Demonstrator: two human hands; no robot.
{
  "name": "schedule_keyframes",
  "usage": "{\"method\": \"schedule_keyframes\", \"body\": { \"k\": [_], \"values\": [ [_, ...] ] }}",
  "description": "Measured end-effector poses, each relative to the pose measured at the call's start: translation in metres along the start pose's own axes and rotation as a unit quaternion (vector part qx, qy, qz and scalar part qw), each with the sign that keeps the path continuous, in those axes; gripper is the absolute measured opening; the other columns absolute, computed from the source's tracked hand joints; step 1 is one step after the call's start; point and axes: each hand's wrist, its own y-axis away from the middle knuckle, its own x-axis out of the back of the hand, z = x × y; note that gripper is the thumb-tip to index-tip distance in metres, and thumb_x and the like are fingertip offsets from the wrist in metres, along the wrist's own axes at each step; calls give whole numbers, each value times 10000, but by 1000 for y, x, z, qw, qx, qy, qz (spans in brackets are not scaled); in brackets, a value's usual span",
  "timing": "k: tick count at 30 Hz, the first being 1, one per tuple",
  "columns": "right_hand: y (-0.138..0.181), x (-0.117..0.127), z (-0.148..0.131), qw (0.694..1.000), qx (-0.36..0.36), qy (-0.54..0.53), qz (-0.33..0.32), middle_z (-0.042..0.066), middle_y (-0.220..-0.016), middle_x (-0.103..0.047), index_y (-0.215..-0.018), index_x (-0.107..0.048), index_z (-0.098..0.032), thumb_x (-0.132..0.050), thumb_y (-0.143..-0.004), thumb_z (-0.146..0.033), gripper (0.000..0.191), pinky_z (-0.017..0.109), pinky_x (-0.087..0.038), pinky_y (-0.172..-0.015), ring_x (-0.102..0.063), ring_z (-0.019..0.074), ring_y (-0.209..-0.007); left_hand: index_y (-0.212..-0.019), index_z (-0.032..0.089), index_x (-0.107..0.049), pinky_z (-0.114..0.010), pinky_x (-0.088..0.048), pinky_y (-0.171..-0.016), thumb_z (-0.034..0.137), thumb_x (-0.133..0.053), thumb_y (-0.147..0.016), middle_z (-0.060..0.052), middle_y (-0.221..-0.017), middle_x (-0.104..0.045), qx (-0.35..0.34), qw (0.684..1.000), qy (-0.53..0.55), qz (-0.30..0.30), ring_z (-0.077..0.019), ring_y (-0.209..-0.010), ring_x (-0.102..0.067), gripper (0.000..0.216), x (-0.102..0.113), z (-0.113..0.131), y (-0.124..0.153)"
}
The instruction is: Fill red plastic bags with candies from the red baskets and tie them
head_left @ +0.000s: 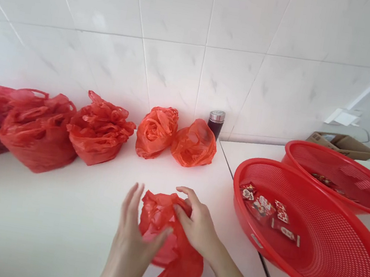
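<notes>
A thin red plastic bag is in front of me at the table's near edge, its top crumpled and one handle loop hanging down low. My right hand pinches the bag's upper right rim between thumb and fingers. On the other side, my left hand has its fingers stretched and spread, thumb apart, close beside the bag's left rim. Whether its fingertips touch the plastic I cannot tell. Through the bag's opening a smooth pinkish-red surface shows; what lies inside cannot be made out.
Several red plastic bags line the wall from the left to the middle. A dark flask with a silver lid stands behind them. To the right are a red basket with small wrapped packets, another red basket and a cardboard box.
</notes>
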Motion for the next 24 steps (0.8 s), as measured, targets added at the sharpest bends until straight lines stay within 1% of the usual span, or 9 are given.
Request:
{"method": "schedule_keyframes", "body": {
  "k": [3,6,8,10,12,14,17,19,24],
  "values": [
    [3,8,2,995,-8,-70,-64,-21,-823,-643,-1176,-568,-291,-555,-867,-298,309,271,-469,-690,-609,155,-751,-1295,213,-519,-401,-501,-880,378,-757,-664,-85,-1050,-684,165,977,94,-96,-298,-1030,-632,695,6,-15,-16],
    [-2,23,24,992,-49,-55,-107,-50,-671,-565,-1102,-624,-267,-610,-814,-289,289,260,-451,-613,-554,139,-631,-1037,182,-651,-307,-547,-659,289,-751,-672,-29,-776,-702,284,915,264,-111,-213,-712,-681,393,37,-35,-30],
    [-8,30,39,994,-87,-14,-63,-55,-628,-526,-1050,-646,-253,-630,-787,-305,269,267,-443,-579,-521,139,-586,-953,196,-670,-282,-552,-629,184,-738,-671,-29,-835,-722,332,884,320,-84,-187,-691,-685,291,54,-45,-33],
    [-12,32,41,996,-73,40,26,-16,-750,-593,-1003,-658,-251,-646,-765,-297,243,306,-474,-649,-567,170,-691,-931,179,-683,-297,-566,-654,140,-710,-695,-60,-917,-734,368,864,334,-76,-200,-736,-697,241,59,-48,-29],
    [-11,30,24,994,3,64,93,30,-947,-636,-1007,-652,-255,-617,-798,-272,213,352,-484,-785,-597,203,-872,-957,165,-689,-303,-574,-658,132,-687,-721,-74,-928,-737,380,859,336,-66,-200,-728,-698,238,53,-47,-22],
    [-4,26,-7,989,98,39,107,46,-1045,-641,-1053,-631,-265,-548,-868,-258,203,363,-464,-881,-593,208,-986,-999,174,-687,-286,-575,-647,123,-673,-734,-60,-915,-741,366,865,341,-38,-179,-691,-691,270,43,-41,-14],
    [10,15,-48,981,189,42,18,31,-1033,-677,-1139,-607,-299,-490,-919,-253,253,343,-476,-860,-622,201,-958,-1010,172,-689,-281,-578,-638,125,-647,-750,-62,-917,-744,360,863,353,-21,-180,-697,-690,267,32,-28,-6],
    [18,7,-55,967,211,125,-68,24,-955,-709,-1115,-636,-295,-497,-908,-227,257,337,-483,-797,-648,207,-870,-958,156,-698,-285,-579,-603,133,-619,-761,-72,-891,-744,382,848,366,-24,-189,-682,-687,213,34,-20,-5],
    [32,7,-15,883,125,386,-235,42,-599,-687,-713,-702,-225,-583,-822,-216,161,301,-394,-568,-617,205,-536,-734,170,-645,-212,-549,-535,63,-509,-747,-14,-686,-692,380,804,457,37,-124,-566,-645,173,58,-23,-14]
  ]
}}
